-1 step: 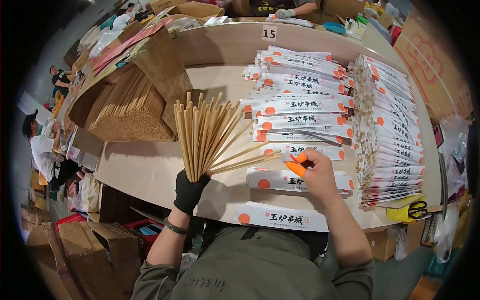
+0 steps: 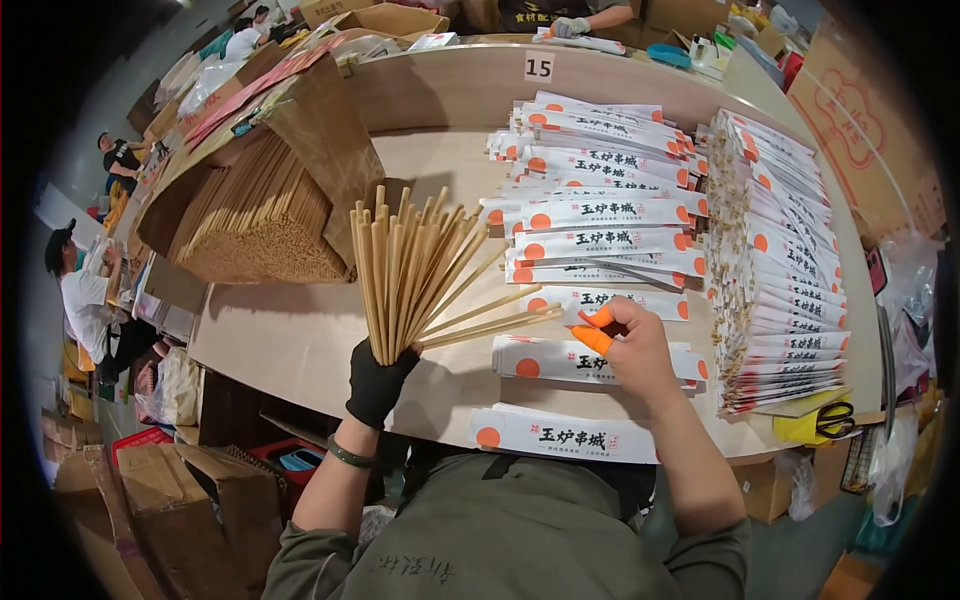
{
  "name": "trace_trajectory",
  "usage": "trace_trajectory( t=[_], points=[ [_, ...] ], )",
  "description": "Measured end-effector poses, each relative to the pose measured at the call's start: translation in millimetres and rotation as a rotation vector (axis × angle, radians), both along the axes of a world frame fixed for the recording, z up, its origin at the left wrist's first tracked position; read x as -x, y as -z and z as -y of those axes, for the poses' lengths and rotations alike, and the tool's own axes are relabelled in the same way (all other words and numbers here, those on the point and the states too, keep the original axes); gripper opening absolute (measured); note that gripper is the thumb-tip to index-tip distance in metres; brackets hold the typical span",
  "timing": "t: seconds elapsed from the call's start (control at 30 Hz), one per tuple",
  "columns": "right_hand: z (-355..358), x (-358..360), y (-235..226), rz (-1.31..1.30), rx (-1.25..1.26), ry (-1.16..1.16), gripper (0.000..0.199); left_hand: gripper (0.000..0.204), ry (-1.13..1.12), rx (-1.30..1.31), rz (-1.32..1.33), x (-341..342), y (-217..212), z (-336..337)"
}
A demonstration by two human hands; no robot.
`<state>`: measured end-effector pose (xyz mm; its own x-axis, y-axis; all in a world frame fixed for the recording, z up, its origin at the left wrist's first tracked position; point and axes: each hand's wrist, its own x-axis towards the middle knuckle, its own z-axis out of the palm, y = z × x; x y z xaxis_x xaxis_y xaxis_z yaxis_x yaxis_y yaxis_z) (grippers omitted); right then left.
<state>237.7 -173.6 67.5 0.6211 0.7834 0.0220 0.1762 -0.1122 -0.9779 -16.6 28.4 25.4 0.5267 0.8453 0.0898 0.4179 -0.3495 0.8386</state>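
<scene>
My left hand (image 2: 379, 385), in a black glove, is closed around the lower ends of a fanned bundle of wooden chopsticks (image 2: 415, 270). A few of them splay to the right, toward my right hand (image 2: 635, 345). Orange finger covers (image 2: 594, 340) sit on its thumb and forefinger, which are drawn together at the chopstick tips; anything between them is too small to make out. Beneath that hand lies a stack of white paper chopstick sleeves (image 2: 540, 362) with orange dots. Another sleeve stack (image 2: 510, 430) rests at the table's near edge.
A cardboard box (image 2: 340, 130) of chopsticks (image 2: 260, 215) lies on its side at left. More sleeves (image 2: 590, 210) are piled ahead, with filled sleeves (image 2: 785, 270) stacked at right. Black-handled scissors (image 2: 835, 420) lie by the right edge. A gloved co-worker's hand (image 2: 572, 27) shows beyond the table's back panel.
The chopstick bundle has tilted slightly to the right in my left hand. My right hand has hardly moved.
</scene>
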Motion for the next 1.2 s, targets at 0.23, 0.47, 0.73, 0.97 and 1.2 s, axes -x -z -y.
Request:
trace_trajectory(
  t=[0.23,0.47,0.73,0.97,1.2],
  points=[
    [-9,0,-1,0.868,-0.048,-0.227,0.014,0.026,0.158,-0.172,-0.070,14,-22,-19],
    [-43,38,8,1.096,-0.049,-0.310,0.018,0.029,0.150,0.239,0.357,-85,16,39],
    [3,34,6,0.974,0.090,-0.535,0.037,0.032,-0.235,-0.020,0.182,-24,31,14],
    [-11,44,-9,1.117,-0.073,-0.461,0.026,0.022,-0.124,-0.294,0.025,-16,58,-5],
    [-11,46,-15,0.684,0.396,-0.537,0.018,0.026,-0.063,-0.283,-0.004,-10,59,3]
  ],
)
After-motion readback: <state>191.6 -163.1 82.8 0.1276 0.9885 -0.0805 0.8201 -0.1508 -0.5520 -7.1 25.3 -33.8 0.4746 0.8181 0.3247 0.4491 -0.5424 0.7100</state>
